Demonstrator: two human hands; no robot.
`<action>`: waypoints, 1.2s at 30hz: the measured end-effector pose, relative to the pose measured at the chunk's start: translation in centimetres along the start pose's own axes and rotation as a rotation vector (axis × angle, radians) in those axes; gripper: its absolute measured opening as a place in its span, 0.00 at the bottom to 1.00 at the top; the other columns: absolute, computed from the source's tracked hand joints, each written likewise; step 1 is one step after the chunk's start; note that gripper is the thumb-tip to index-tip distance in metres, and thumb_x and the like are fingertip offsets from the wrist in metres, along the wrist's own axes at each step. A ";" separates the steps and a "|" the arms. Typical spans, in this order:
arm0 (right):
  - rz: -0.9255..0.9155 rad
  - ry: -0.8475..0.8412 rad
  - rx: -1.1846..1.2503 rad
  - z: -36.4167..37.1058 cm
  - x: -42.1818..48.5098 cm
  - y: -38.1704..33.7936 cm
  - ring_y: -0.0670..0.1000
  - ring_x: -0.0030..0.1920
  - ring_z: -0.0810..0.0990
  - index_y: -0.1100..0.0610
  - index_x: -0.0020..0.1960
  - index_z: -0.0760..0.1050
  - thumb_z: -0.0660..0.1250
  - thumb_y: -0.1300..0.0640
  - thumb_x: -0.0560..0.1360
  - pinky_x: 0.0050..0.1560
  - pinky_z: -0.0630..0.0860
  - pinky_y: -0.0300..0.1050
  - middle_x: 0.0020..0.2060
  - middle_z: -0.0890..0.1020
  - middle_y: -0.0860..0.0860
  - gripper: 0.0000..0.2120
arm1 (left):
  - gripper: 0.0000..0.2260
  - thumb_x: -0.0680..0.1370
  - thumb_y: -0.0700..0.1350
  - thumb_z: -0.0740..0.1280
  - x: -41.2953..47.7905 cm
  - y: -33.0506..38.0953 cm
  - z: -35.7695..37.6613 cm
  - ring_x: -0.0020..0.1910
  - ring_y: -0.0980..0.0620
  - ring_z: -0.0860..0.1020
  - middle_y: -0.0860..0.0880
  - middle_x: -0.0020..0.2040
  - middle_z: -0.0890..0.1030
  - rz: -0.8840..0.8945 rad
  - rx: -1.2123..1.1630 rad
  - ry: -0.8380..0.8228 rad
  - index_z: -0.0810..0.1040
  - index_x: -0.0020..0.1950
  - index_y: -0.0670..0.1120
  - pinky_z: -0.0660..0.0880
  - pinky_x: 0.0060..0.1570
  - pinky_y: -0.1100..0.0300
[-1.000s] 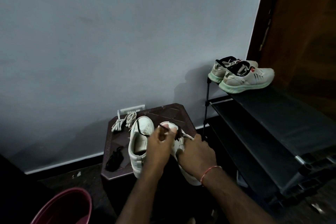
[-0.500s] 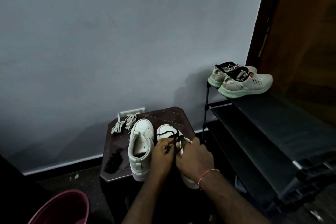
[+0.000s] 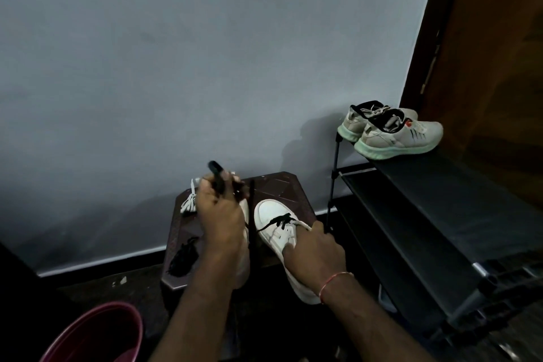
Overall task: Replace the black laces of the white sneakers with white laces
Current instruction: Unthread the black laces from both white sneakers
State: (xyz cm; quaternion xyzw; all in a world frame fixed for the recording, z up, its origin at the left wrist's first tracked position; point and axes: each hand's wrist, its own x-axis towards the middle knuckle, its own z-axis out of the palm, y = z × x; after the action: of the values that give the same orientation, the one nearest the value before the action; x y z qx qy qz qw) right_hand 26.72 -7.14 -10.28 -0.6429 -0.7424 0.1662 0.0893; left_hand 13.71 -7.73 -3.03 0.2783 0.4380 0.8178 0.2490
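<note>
Unlacing unfinished: our left hand is gripping the black lace, our right hand is clasping the sneaker; white laces are lying unused.

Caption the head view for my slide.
Left hand holds black lace taut above white sneaker gripped by right hand on stool.

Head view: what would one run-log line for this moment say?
left hand: grips black lace, raised | right hand: holds white sneaker | white laces: lying on stool, untouched

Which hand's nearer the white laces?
Left. The left hand, pinching the black lace, is just right of the white laces; the right hand holds a sneaker farther right.
</note>
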 end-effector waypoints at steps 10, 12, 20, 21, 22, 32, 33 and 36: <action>0.004 0.016 0.029 -0.2 -0.3 -0.2 0.60 0.60 0.74 0.48 0.65 0.72 0.60 0.44 0.74 0.57 0.72 0.51 0.61 0.71 0.54 0.21 | 0.07 0.76 0.41 0.65 4.1 1.8 -0.6 0.50 0.38 0.80 0.38 0.49 0.81 -0.011 0.998 -0.383 0.77 0.53 0.41 0.73 0.45 0.53; -0.021 0.010 0.066 -0.4 -0.8 0.0 0.59 0.59 0.76 0.47 0.62 0.73 0.61 0.41 0.73 0.55 0.73 0.50 0.60 0.72 0.53 0.20 | 0.05 0.75 0.44 0.65 1.5 0.1 -1.4 0.51 0.41 0.79 0.41 0.48 0.82 -0.007 1.092 -0.414 0.78 0.49 0.45 0.72 0.47 0.55; -0.044 0.113 0.559 -0.5 -3.1 2.0 0.47 0.38 0.78 0.52 0.41 0.70 0.67 0.52 0.70 0.41 0.74 0.44 0.35 0.79 0.47 0.06 | 0.05 0.74 0.46 0.69 -6.6 -4.7 -3.2 0.44 0.51 0.80 0.50 0.41 0.83 -0.183 0.927 -0.506 0.82 0.47 0.48 0.76 0.47 0.57; -0.030 0.128 0.575 -0.3 -3.0 2.1 0.47 0.39 0.79 0.50 0.43 0.69 0.67 0.52 0.71 0.42 0.76 0.45 0.37 0.80 0.46 0.06 | 0.09 0.74 0.45 0.70 -6.5 -5.1 -3.4 0.47 0.50 0.80 0.48 0.46 0.83 -0.165 0.951 -0.495 0.82 0.53 0.46 0.76 0.49 0.57; -0.017 0.133 0.563 -0.2 -2.7 2.2 0.48 0.42 0.79 0.48 0.46 0.69 0.67 0.52 0.71 0.45 0.77 0.46 0.40 0.80 0.46 0.08 | 0.12 0.74 0.45 0.70 -6.4 -5.4 -3.4 0.50 0.49 0.80 0.47 0.50 0.83 -0.143 0.995 -0.508 0.81 0.56 0.44 0.75 0.51 0.58; -0.028 0.179 0.359 0.4 0.9 2.7 0.60 0.48 0.80 0.56 0.46 0.76 0.61 0.54 0.77 0.46 0.75 0.48 0.43 0.83 0.57 0.07 | 0.15 0.80 0.51 0.59 -4.5 -6.0 -2.2 0.50 0.39 0.79 0.41 0.47 0.82 0.049 1.421 -0.470 0.78 0.48 0.42 0.72 0.44 0.52; -0.007 0.197 0.474 0.5 1.0 3.4 0.58 0.44 0.80 0.55 0.41 0.76 0.63 0.58 0.76 0.43 0.73 0.46 0.38 0.82 0.55 0.06 | 0.14 0.80 0.50 0.60 -4.4 -6.1 -2.7 0.49 0.39 0.79 0.40 0.46 0.82 0.041 1.351 -0.438 0.78 0.47 0.41 0.72 0.44 0.51; 0.050 0.229 0.723 0.9 0.8 5.0 0.51 0.36 0.77 0.53 0.34 0.75 0.66 0.64 0.73 0.37 0.70 0.43 0.30 0.78 0.47 0.11 | 0.09 0.79 0.44 0.61 -5.1 -6.5 -3.9 0.46 0.38 0.79 0.39 0.43 0.82 0.041 1.203 -0.326 0.77 0.45 0.40 0.71 0.43 0.49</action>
State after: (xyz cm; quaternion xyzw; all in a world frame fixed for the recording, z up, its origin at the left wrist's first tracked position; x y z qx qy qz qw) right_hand 30.90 -5.85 -12.98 -0.6021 -0.6051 0.3468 0.3886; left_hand 15.80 -10.09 -11.63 0.4994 0.7728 0.3796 0.0964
